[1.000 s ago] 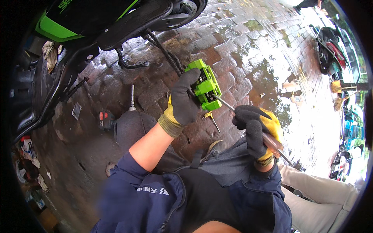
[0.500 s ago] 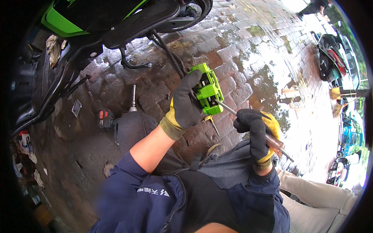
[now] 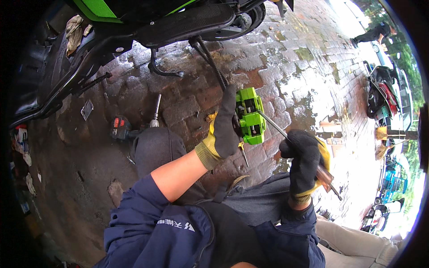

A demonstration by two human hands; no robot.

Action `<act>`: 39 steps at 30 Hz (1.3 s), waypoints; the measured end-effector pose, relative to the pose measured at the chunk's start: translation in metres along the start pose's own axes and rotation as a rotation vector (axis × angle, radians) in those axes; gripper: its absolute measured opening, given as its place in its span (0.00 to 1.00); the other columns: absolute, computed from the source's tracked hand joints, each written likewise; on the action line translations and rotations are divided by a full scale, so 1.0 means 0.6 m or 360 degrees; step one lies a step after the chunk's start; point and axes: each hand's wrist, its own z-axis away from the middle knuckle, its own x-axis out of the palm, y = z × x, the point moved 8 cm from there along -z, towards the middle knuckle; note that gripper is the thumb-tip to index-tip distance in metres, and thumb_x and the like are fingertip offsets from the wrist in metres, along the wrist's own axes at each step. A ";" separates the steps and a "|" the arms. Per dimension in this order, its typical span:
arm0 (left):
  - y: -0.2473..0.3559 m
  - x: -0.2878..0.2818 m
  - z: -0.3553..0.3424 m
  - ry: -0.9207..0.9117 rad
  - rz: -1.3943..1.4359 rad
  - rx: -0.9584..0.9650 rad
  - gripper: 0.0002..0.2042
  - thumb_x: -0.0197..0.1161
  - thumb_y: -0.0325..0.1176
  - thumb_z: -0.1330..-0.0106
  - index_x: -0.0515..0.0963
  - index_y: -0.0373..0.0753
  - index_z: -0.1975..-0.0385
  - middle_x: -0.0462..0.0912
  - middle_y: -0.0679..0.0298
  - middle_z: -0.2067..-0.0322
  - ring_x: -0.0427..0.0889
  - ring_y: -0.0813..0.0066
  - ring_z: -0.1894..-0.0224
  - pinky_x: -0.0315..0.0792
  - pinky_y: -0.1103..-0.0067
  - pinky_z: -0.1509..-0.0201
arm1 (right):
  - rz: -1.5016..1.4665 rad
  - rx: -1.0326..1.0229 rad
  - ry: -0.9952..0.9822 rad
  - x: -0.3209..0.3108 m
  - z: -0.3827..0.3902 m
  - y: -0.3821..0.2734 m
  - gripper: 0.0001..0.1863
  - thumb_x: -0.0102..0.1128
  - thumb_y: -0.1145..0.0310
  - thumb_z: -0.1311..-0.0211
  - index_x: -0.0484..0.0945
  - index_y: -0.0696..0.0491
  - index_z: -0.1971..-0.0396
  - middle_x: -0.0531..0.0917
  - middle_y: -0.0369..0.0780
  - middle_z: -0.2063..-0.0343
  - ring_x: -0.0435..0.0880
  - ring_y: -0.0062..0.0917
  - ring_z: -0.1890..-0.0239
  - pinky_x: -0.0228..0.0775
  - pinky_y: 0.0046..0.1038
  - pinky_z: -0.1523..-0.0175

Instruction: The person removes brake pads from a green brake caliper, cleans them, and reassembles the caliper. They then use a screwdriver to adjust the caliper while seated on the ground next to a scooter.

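Note:
My left hand [image 3: 227, 127], in a black glove with a yellow back, is closed around the left side of a bright green brake caliper [image 3: 251, 119]. Dark openings in the caliper face up, and its far side is hidden by my fingers. A long-shafted screwdriver [image 3: 274, 124] with a brownish handle is gripped in my right hand [image 3: 306, 158], gloved the same way. Its tip reaches the caliper's right edge near the middle; whether it touches cannot be made out. A dark ribbed hose [image 3: 210, 62] runs down from the vehicle toward my left hand.
A black and green two-wheeler [image 3: 183, 24] lies across the upper left, its stand [image 3: 163, 69] sticking out. On the wet brick paving are a power tool [image 3: 121, 128] with a long socket and a yellow-handled hex key [image 3: 244, 154]. A person in light trousers [image 3: 357, 241] is close on my right.
The caliper has turned in my left hand, whose fingers have slipped off its upper face. The screwdriver tip has come out of the lower opening to the right edge. My view has shifted.

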 end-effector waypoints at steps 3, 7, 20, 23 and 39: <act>-0.002 -0.008 -0.001 0.0075 0.0028 0.0047 0.37 0.52 0.71 0.26 0.81 0.38 0.44 0.88 0.61 0.54 0.89 0.67 0.54 0.85 0.66 0.48 | 0.0077 0.0081 -0.0003 0.017 -0.013 -0.004 0.29 0.52 0.48 0.19 0.84 0.63 0.49 0.89 0.45 0.67 0.90 0.29 0.70 0.82 0.28 0.63; -0.008 -0.027 -0.005 0.0121 -0.0032 0.0070 0.30 0.54 0.68 0.24 0.82 0.46 0.45 0.86 0.69 0.57 0.86 0.79 0.58 0.82 0.76 0.50 | 0.0213 0.0074 0.0016 0.035 -0.016 -0.009 0.31 0.51 0.45 0.19 0.85 0.63 0.49 0.89 0.44 0.69 0.89 0.28 0.72 0.81 0.27 0.64; -0.005 -0.025 -0.003 0.0258 -0.0094 0.0110 0.21 0.58 0.60 0.21 0.81 0.48 0.49 0.83 0.73 0.60 0.82 0.84 0.62 0.79 0.80 0.56 | 0.0530 -0.0012 0.0100 0.050 -0.006 -0.011 0.13 0.64 0.65 0.27 0.89 0.59 0.56 0.92 0.45 0.61 0.92 0.36 0.61 0.82 0.33 0.52; -0.014 -0.030 -0.005 0.0303 -0.0038 0.0079 0.21 0.59 0.59 0.22 0.81 0.48 0.49 0.83 0.74 0.61 0.81 0.85 0.63 0.79 0.80 0.58 | 0.0666 -0.0075 0.0013 0.057 -0.007 -0.025 0.12 0.66 0.65 0.29 0.89 0.58 0.55 0.92 0.45 0.60 0.92 0.37 0.59 0.82 0.34 0.50; -0.074 -0.114 -0.042 0.0345 -0.0174 0.0186 0.30 0.58 0.66 0.26 0.82 0.45 0.44 0.89 0.68 0.57 0.88 0.76 0.58 0.83 0.73 0.51 | 0.0309 0.0252 0.0074 0.034 -0.029 0.032 0.24 0.48 0.55 0.18 0.85 0.62 0.54 0.88 0.43 0.68 0.88 0.27 0.71 0.79 0.28 0.61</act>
